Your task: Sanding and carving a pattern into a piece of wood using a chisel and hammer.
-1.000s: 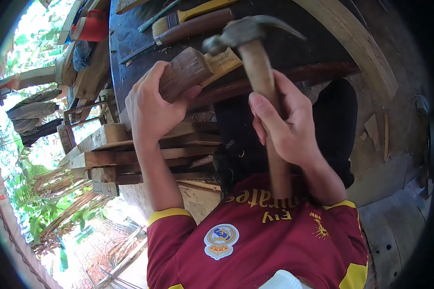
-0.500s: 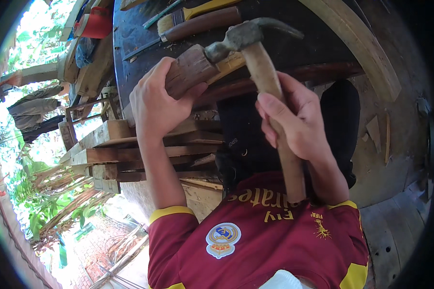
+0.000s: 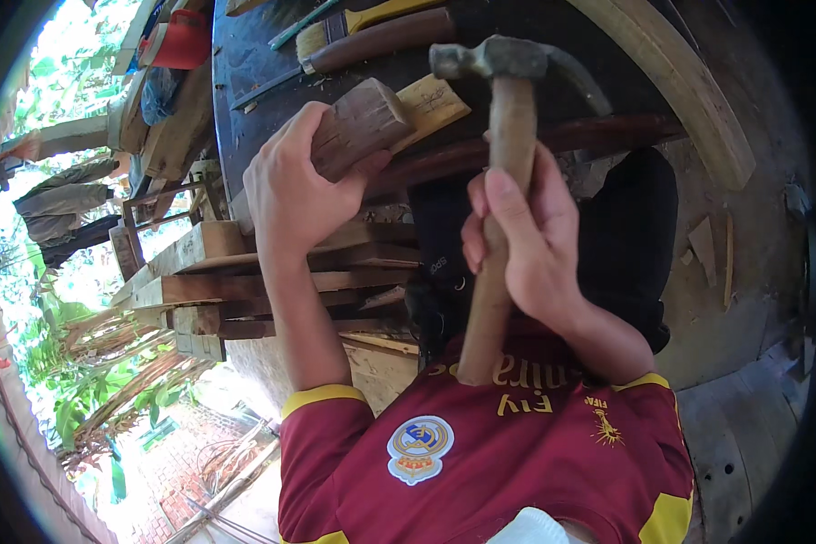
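My left hand (image 3: 292, 186) is closed around a squared brown wooden block (image 3: 358, 127), thumb on its near side. From behind the block's right end shows a flat, lighter yellowish piece of wood (image 3: 437, 107); whether the two are joined I cannot tell. In my right hand (image 3: 530, 231) is a claw hammer (image 3: 514, 136), gripped midway along its wooden handle. Its metal head hangs to the right of the block and above it in the picture, apart from it, and the handle's butt reaches down over my shirt.
A dark tabletop (image 3: 258, 68) holds a wooden-handled tool (image 3: 381, 41) and a yellow-handled brush (image 3: 312, 42). A curved timber piece (image 3: 671, 82) lies at the right. Stacked planks (image 3: 208, 290) stand left of my legs. A red container (image 3: 179, 41) is at the far left.
The hammer's head has come away from the block's end and moved to the right, while its handle's butt has swung left. My left hand and the block have stayed nearly still.
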A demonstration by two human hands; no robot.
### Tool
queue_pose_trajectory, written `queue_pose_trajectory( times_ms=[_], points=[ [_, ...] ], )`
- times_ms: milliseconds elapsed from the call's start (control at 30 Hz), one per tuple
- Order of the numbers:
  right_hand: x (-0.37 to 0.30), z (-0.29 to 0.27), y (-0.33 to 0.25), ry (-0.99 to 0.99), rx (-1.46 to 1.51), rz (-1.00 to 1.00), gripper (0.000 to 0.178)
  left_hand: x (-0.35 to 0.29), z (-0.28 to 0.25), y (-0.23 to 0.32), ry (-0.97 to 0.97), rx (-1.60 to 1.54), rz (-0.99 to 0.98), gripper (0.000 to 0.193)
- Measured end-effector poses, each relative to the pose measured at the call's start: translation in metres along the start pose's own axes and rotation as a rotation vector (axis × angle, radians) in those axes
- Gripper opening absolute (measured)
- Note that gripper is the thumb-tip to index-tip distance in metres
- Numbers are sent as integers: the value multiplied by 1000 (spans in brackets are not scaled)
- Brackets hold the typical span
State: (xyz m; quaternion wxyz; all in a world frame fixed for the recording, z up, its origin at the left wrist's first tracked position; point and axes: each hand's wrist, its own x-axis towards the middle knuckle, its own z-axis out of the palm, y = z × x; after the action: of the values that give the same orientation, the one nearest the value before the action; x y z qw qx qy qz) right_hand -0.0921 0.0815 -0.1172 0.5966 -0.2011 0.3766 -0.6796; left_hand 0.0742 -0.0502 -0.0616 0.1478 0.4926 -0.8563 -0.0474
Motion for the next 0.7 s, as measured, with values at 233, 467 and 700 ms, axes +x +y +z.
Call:
queue_pose_trajectory(
  times_ms=[233, 467, 700],
  points=[
    [4, -5, -14, 2, -4, 4, 37, -1, 1, -4, -17, -13, -4, 49],
    [5, -24, -22, 18, -373, -280, 37, -2, -3, 0, -21, 47, 10, 57],
    [6, -22, -21, 88, -311, -171, 36, 1, -5, 3, -54, 77, -4, 58]
  ],
)
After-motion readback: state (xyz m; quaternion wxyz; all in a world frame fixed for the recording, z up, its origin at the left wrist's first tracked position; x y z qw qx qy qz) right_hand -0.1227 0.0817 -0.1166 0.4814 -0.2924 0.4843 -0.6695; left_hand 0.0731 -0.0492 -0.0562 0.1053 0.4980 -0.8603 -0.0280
